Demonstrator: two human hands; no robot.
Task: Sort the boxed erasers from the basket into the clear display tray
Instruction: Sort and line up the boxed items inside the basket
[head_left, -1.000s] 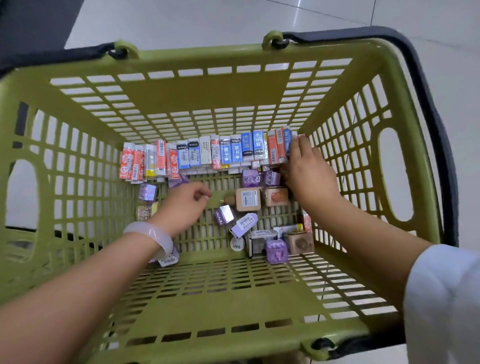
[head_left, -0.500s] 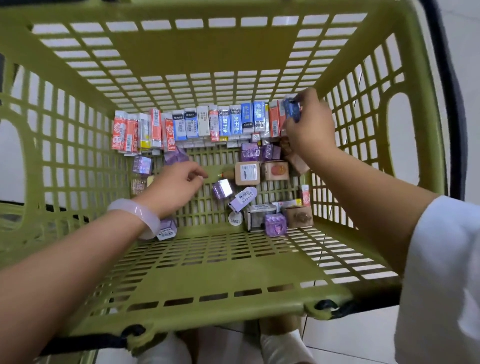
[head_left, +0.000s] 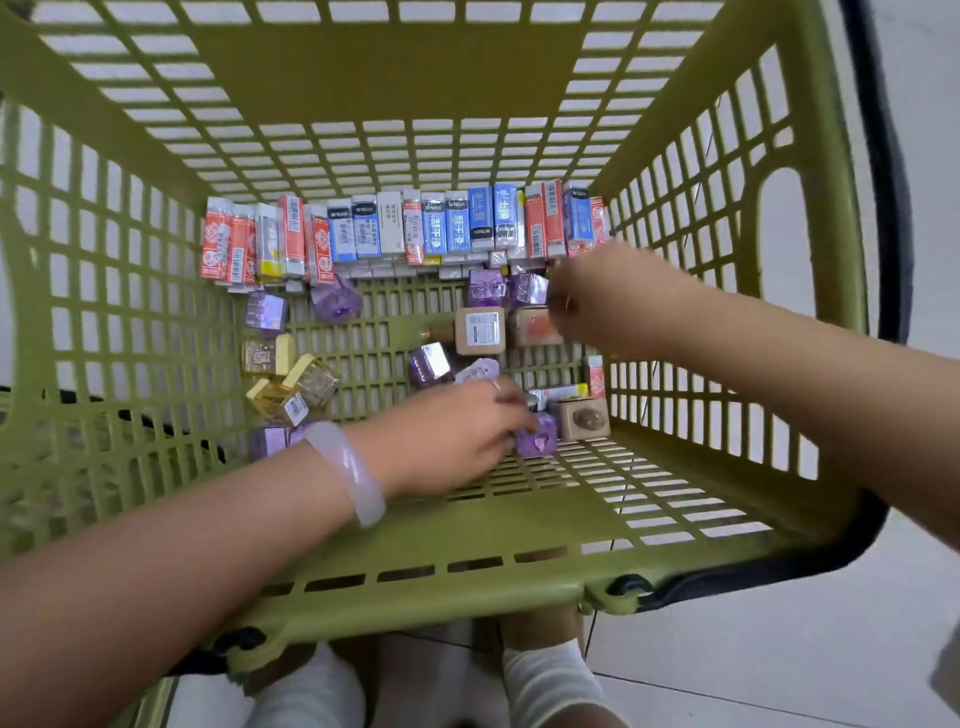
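We look down into a green basket (head_left: 156, 291) whose slatted floor fills most of the frame. A row of boxed erasers (head_left: 405, 231) in red, blue and white sleeves stands on end along the far wall, across the upper middle. Loose boxes lie scattered below that row: purple ones (head_left: 485, 287) near centre, two kraft boxes (head_left: 479, 331) side by side just under them, and yellow boxes (head_left: 291, 387) at left of centre. Our left hand (head_left: 452, 436) reaches in from the lower left, a pale bangle (head_left: 349, 470) on its wrist; its fingers curl down onto a purple box (head_left: 540, 441) at the middle of the frame, touching it, though we cannot tell whether they grip it. Just right of that box sits another kraft box (head_left: 582, 422). Our right hand (head_left: 618, 301) comes in from the right edge and hovers, blurred, at centre right over the orange-marked kraft box; its fingers look bunched, but we cannot tell whether they hold anything. A black handle (head_left: 883, 208) runs down the right side of the basket. Two white socks (head_left: 550, 686) show on the tiled floor (head_left: 779, 649) at the bottom edge.
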